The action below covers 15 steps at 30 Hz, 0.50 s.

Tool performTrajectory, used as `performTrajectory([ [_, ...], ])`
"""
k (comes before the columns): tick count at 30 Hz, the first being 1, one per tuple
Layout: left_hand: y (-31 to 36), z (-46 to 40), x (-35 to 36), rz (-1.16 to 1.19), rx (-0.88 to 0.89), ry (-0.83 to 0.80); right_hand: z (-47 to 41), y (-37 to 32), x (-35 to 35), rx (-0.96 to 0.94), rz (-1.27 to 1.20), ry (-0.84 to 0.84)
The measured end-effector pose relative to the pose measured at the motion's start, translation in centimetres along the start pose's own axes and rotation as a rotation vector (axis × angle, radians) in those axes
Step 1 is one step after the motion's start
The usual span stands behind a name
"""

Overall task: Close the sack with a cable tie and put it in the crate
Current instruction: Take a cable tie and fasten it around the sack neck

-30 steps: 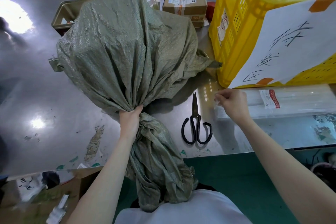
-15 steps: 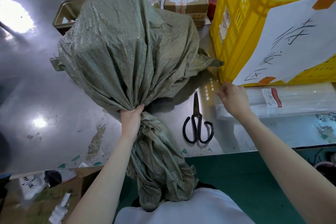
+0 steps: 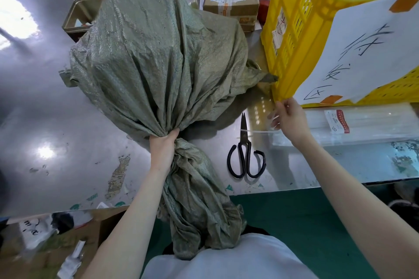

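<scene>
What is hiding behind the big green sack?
Behind the sack peek a metal tray and a taped cardboard box; the sack covers most of the tray.

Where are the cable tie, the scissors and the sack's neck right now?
cable tie (image 3: pixel 256 132): head view, on its pale strap crossing the scissor blades.
scissors (image 3: pixel 244 142): head view, on the pivot.
sack (image 3: pixel 172 129): head view, on the gathered neck above the left hand (image 3: pixel 162 149).

Steel table (image 3: pixel 45 102): sack (image 3: pixel 158 59), scissors (image 3: pixel 246 152), crate (image 3: pixel 294 29).
</scene>
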State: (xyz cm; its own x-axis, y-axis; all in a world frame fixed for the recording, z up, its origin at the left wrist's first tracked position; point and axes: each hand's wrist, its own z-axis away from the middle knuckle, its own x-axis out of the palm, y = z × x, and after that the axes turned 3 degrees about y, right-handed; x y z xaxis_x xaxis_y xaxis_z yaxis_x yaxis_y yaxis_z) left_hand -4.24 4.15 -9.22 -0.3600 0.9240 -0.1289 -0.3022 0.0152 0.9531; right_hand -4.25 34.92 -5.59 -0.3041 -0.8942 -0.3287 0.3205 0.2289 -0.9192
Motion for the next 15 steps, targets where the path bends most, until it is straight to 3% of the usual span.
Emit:
performTrajectory([
  [3,0.0,0.1,0.1,0.009,0.007,0.012,0.6,-0.4,-0.1,0.003,-0.051,0.089],
  [7,0.3,0.3,0.2,0.003,0.017,0.02,1.5,-1.5,-0.4,-0.141,-0.121,0.063],
  [12,0.3,0.3,0.2,-0.012,0.023,0.017,2.2,-1.5,0.7,-0.266,0.075,-0.128],
  [15,0.4,0.4,0.1,0.004,0.003,0.015,2.1,-1.0,1.4,-0.465,0.352,-0.13],
])
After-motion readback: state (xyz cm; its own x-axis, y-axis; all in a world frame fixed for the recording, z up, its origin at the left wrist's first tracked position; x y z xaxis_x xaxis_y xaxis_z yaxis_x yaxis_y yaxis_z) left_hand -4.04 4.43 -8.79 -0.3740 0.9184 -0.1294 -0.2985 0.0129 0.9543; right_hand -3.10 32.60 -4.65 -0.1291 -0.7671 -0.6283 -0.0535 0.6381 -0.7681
